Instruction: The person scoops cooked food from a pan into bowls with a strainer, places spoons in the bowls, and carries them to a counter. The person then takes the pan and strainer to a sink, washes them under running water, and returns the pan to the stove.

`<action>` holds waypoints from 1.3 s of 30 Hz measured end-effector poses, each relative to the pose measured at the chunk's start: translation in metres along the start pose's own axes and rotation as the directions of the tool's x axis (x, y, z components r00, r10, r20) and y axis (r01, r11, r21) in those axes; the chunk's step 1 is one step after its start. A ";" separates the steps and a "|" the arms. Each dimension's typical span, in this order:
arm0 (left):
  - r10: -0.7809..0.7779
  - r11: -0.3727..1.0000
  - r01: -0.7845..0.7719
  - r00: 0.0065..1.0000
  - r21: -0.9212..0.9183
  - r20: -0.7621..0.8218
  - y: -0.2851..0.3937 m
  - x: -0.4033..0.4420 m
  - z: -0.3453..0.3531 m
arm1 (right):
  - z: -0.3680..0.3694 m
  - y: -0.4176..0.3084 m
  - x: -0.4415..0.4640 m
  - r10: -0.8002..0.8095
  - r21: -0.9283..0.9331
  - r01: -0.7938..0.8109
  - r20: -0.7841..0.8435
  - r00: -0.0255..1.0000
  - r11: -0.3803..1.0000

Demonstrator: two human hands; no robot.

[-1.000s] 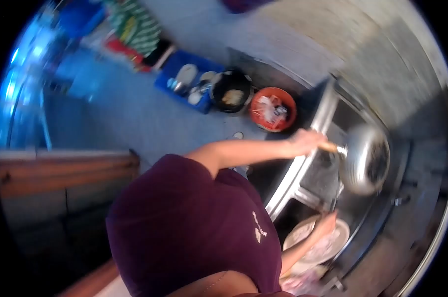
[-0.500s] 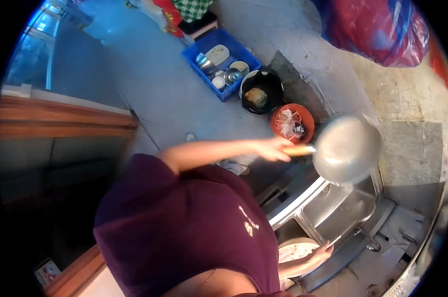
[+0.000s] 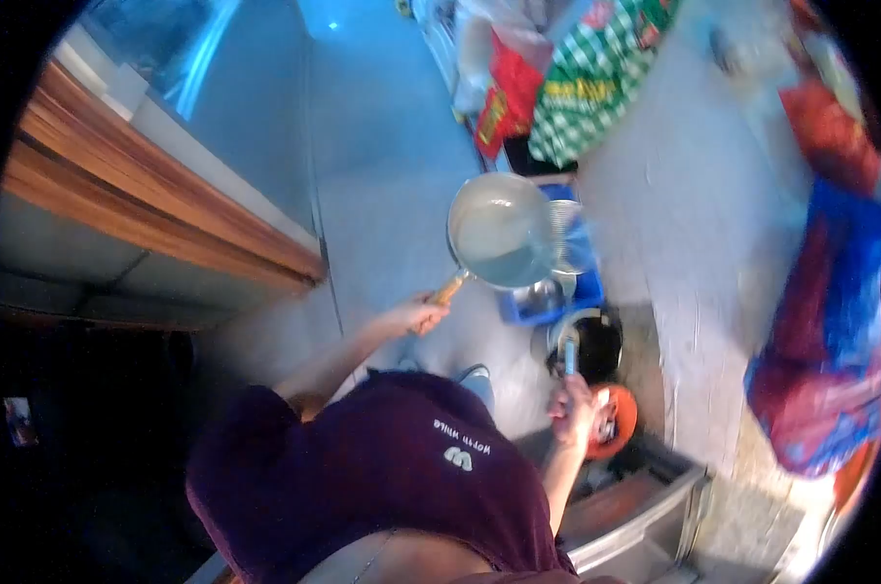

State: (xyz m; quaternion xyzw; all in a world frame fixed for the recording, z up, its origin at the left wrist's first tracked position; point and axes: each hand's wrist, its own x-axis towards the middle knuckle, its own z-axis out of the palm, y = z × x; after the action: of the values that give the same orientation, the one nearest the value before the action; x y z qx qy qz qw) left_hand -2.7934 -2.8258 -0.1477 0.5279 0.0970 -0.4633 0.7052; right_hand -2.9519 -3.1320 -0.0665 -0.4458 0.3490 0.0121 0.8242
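My left hand (image 3: 423,316) is closed around the wooden handle of a round metal pan (image 3: 502,232), whose pale inside faces me above the floor. On the right, my right hand (image 3: 575,409) grips a long-handled utensil (image 3: 570,352). Its slim handle points away from me, towards a blurred, ridged metal head (image 3: 567,237) beside the pan's right edge. Whether that head touches the pan I cannot tell.
Beyond the pan lie a blue crate (image 3: 588,285) with dishes and a green checked bag (image 3: 596,92). A black-lined bin (image 3: 601,341) and an orange basin (image 3: 618,428) stand near my right hand. Sink edge (image 3: 645,526) lower right, wooden counter (image 3: 168,185) left, blue-red bag (image 3: 820,360) far right.
The view has turned away from the sink. My left hand has carried the pan from over the sink to above the floor, and my right hand has come away from the pale bowl with the utensil.
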 end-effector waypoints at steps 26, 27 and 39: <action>0.180 0.873 -0.442 0.688 -0.208 -0.703 0.563 0.124 -0.498 | 0.719 0.033 0.836 0.249 -0.325 0.909 0.887 0.388 -0.259; 0.183 0.879 -0.432 0.696 -0.201 -0.695 0.598 0.130 -0.524 | 0.700 0.036 0.888 0.409 -0.210 0.892 0.830 0.379 -0.401; 0.298 0.801 -0.536 0.744 -0.268 -0.598 1.011 0.280 -0.797 | 0.965 -0.032 1.144 0.622 -0.787 0.471 0.146 0.770 -0.398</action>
State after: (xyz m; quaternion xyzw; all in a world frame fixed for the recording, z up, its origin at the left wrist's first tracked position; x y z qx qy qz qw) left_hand -1.5938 -2.3019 0.0010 0.4761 0.2610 -0.0933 0.8346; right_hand -1.5317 -2.7670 -0.3669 -0.8474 -0.0889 0.5127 0.1050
